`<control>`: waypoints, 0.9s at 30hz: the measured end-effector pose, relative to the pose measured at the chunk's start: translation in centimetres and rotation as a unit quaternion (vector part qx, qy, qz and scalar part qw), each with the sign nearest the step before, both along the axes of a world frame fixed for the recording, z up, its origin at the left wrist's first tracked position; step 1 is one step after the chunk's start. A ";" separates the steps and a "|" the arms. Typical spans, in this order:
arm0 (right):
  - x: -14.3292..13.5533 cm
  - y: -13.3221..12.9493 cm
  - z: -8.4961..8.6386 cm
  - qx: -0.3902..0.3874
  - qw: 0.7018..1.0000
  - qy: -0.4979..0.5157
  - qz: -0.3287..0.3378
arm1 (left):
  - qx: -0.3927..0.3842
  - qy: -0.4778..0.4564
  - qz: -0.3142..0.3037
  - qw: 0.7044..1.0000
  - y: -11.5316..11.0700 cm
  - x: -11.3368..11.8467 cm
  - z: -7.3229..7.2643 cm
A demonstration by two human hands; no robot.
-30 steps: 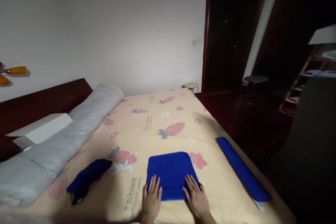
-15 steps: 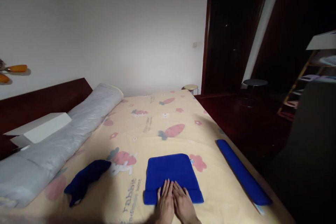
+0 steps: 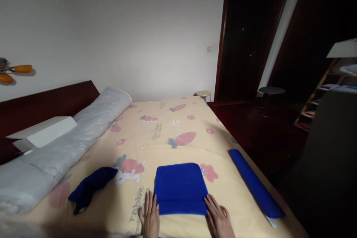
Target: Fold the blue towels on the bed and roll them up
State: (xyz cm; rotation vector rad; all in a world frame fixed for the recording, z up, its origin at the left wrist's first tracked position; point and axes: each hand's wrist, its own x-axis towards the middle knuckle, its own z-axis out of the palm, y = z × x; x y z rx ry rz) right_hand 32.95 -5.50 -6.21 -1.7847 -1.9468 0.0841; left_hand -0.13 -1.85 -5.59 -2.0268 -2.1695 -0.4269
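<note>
A blue cloth (image 3: 181,183) lies flat on the bed, with a strip along its near edge folded over. My left hand (image 3: 150,214) rests at the cloth's near left corner, fingers stretched out and touching its side edge. At the near right corner lies my right hand (image 3: 219,215), its fingers also extended and lightly over the edge. To the right, a second blue cloth (image 3: 255,184) is folded into a long narrow strip, with a pale tag at its near end. A crumpled dark blue cloth (image 3: 93,187) sits to the left.
The bed sheet (image 3: 156,141) is yellow with carrots and flowers. A grey rolled mattress or quilt (image 3: 75,137) lies along the headboard (image 3: 50,102), with a white box (image 3: 47,130) on it. Stools (image 3: 203,93) and a shelf rack (image 3: 320,89) stand beyond the bed.
My hands have moved apart from the middle of the cloth's near fold, the left one to the left corner and the right one to the right corner. The view has shifted slightly.
</note>
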 end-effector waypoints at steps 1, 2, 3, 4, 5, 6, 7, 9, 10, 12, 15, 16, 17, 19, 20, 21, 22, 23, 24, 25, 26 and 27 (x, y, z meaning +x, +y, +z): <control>-0.1 -0.2 -0.2 0.013 1.000 -0.004 -0.004 | 0.015 -0.001 0.005 1.000 -0.2 0.0 -0.3; -0.3 -0.4 -0.5 0.028 1.000 -0.006 -0.004 | 0.024 -0.002 0.000 1.000 -0.5 0.1 -0.6; -0.6 -0.7 -0.9 0.043 0.999 -0.006 -0.002 | 0.027 -0.004 -0.016 1.000 -0.9 0.3 -1.0; -1.0 -0.9 -1.3 0.055 0.998 -0.003 0.002 | 0.025 -0.005 -0.036 0.999 -1.2 0.4 -1.4; -1.2 -1.1 -1.7 0.064 0.998 0.001 0.004 | 0.020 -0.005 -0.056 0.998 -1.5 0.6 -1.7; -1.4 -1.2 -2.1 0.069 0.998 0.007 0.002 | 0.013 -0.005 -0.070 0.997 -1.8 0.7 -2.0; -1.6 -1.3 -2.4 0.069 0.998 0.014 -0.003 | 0.005 -0.004 -0.077 0.997 -1.9 0.8 -2.2; -1.5 -1.1 -2.4 0.053 0.998 0.026 0.000 | -0.010 0.002 -0.074 0.997 -1.9 1.0 -2.3; -1.4 -0.8 -2.1 0.042 0.999 0.032 0.005 | -0.015 0.006 -0.072 0.997 -1.8 1.0 -2.1; -1.2 0.0 -0.9 0.019 0.999 0.047 0.015 | -0.021 0.010 -0.074 0.997 -1.1 0.9 -1.3; -1.0 1.5 1.5 -0.011 0.998 0.063 0.023 | -0.025 -0.004 -0.083 0.996 0.3 0.6 0.4; -1.0 1.9 2.3 -0.021 0.997 0.065 0.029 | -0.032 -0.014 -0.090 0.995 0.8 0.4 1.1; -1.0 2.3 3.0 -0.031 0.997 0.067 0.036 | -0.043 -0.025 -0.101 0.994 1.2 0.2 1.8; -0.8 2.6 4.1 -0.047 0.996 0.066 0.045 | -0.064 -0.044 -0.133 0.988 1.6 -0.1 3.1; -0.7 2.7 4.4 -0.055 0.995 0.063 0.046 | -0.066 -0.048 -0.149 0.986 1.6 -0.3 3.7; -0.6 2.7 4.7 -0.064 0.995 0.057 0.046 | -0.064 -0.047 -0.157 0.984 1.6 -0.3 4.2; -0.5 2.7 4.9 -0.075 0.995 0.049 0.044 | -0.060 -0.045 -0.155 0.985 1.4 -0.3 4.6; -0.5 2.7 5.1 -0.088 0.995 0.039 0.042 | -0.059 -0.040 -0.143 0.987 1.3 -0.1 4.8; -0.5 2.6 5.2 -0.101 0.994 0.028 0.040 | -0.066 -0.035 -0.126 0.989 1.2 0.1 5.0; -0.6 2.6 5.3 -0.113 0.993 0.017 0.036 | -0.079 -0.027 -0.106 0.991 1.1 0.3 5.0; -0.7 2.5 5.3 -0.120 0.992 0.007 0.030 | -0.096 -0.018 -0.088 0.991 1.2 0.6 5.0; -0.9 2.5 5.3 -0.121 0.992 -0.003 0.019 | -0.113 -0.009 -0.073 0.991 1.3 0.9 4.9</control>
